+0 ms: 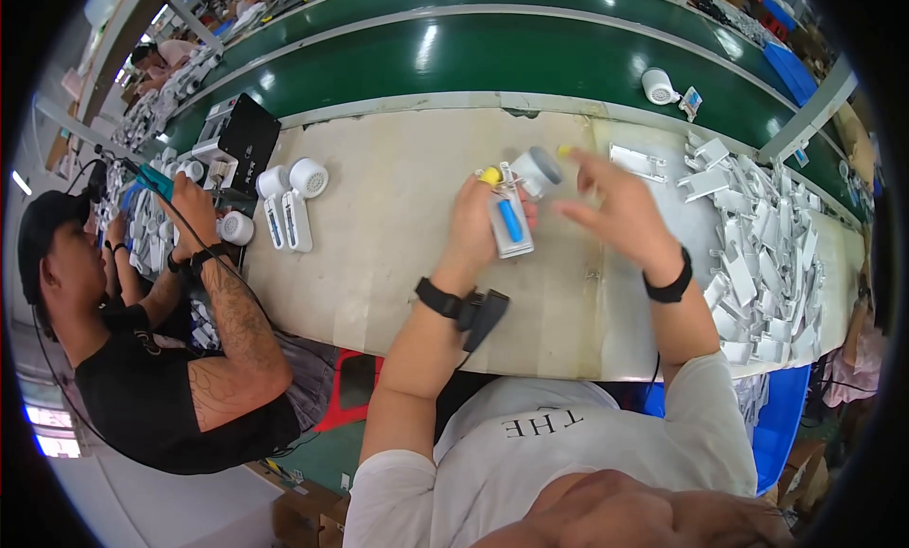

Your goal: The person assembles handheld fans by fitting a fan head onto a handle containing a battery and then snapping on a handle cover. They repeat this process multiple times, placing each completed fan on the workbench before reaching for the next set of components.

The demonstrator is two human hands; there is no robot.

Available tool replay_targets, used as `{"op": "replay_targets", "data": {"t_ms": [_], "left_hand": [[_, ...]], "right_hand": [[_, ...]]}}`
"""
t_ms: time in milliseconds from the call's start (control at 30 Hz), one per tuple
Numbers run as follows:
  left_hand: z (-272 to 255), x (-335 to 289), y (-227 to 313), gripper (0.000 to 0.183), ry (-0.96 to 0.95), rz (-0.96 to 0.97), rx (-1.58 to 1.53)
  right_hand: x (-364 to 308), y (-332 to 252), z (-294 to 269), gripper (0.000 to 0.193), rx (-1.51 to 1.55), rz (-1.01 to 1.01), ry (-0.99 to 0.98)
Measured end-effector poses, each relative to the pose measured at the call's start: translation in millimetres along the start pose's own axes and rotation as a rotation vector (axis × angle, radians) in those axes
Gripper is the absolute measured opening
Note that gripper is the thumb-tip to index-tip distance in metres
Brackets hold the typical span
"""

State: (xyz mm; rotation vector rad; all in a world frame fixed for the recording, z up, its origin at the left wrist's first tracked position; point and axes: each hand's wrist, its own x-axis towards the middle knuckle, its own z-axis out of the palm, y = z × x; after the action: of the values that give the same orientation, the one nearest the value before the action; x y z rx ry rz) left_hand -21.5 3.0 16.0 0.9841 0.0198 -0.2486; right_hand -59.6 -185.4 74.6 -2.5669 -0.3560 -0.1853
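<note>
Above the middle of the worktable, my left hand (469, 224) grips a white handheld fan (537, 171) by its handle. The handle's inside faces up, showing a blue cylindrical battery (510, 220). The fan's round grey-rimmed head points away to the right. A yellow fingertip cover sits on my left thumb. Just right of the fan head is my right hand (620, 207), fingers apart and holding nothing visible; one of its fingertips also wears a yellow cover.
White plastic shells (743, 264) lie heaped at the right. Two white fans (296, 221) rest at the left, by a black box (248, 136). Beyond runs a green conveyor (379, 61) carrying another fan (658, 86). A co-worker on the left holds a teal power screwdriver (153, 181).
</note>
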Motion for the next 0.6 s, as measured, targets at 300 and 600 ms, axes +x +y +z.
{"op": "replay_targets", "data": {"t_ms": [300, 600], "left_hand": [[-14.1, -16.7, 39.3, 0.031, -0.654, -0.368, -0.302], [-11.3, -17.3, 43.6, 0.02, -0.388, -0.229, 0.003]], "right_hand": [[7.2, 15.8, 7.7, 0.092, 1.091, 0.046, -0.609], [5.0, 13.6, 7.8, 0.073, 1.396, 0.162, -0.303]]}}
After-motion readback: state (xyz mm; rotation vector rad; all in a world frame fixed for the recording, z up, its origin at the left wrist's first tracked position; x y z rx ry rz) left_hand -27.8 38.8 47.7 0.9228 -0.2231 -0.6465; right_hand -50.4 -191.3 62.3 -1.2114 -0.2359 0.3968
